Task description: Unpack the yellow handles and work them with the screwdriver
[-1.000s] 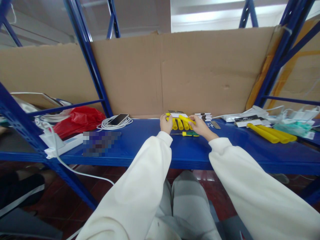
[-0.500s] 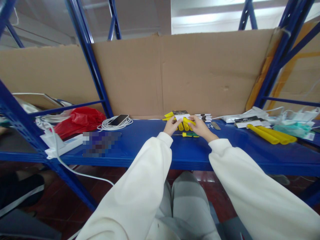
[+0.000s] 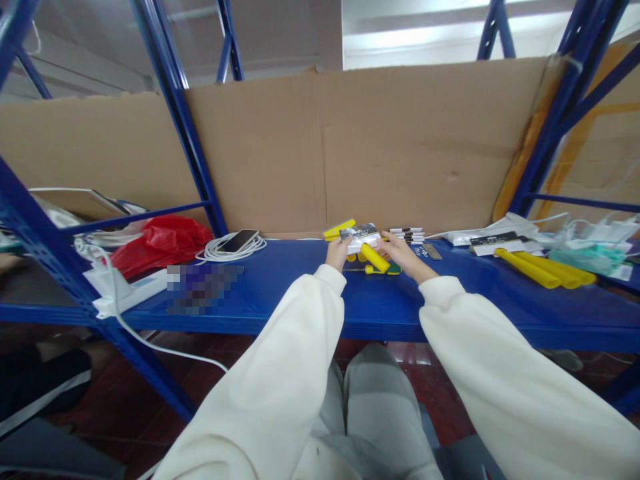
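Note:
Between my hands is a yellow-handled tool (image 3: 375, 259) with a wide black-and-white head, its handle pointing down to the right. My left hand (image 3: 337, 253) is closed on the left end of that head. My right hand (image 3: 400, 253) pinches the right end, near the top of the handle. Beneath it, partly hidden, other yellow handles (image 3: 352, 258) lie on the blue shelf (image 3: 290, 280). A yellow-and-green screwdriver (image 3: 394, 269) rests just in front, partly covered by the held handle. More yellow pieces (image 3: 339, 230) lie behind my left hand.
Small black-and-white packs (image 3: 407, 233) and a grey metal piece (image 3: 433, 251) lie right of my hands. Further right are several yellow-handled tools (image 3: 545, 269) and a green bundle (image 3: 587, 257). Leftward are a phone (image 3: 239, 241), coiled white cable (image 3: 207, 252) and red bag (image 3: 160, 243). Cardboard (image 3: 400, 147) stands behind.
The yellow-handled tool has been raised off the other handles and tilted, its handle now swung toward me. Both hands have shifted only slightly.

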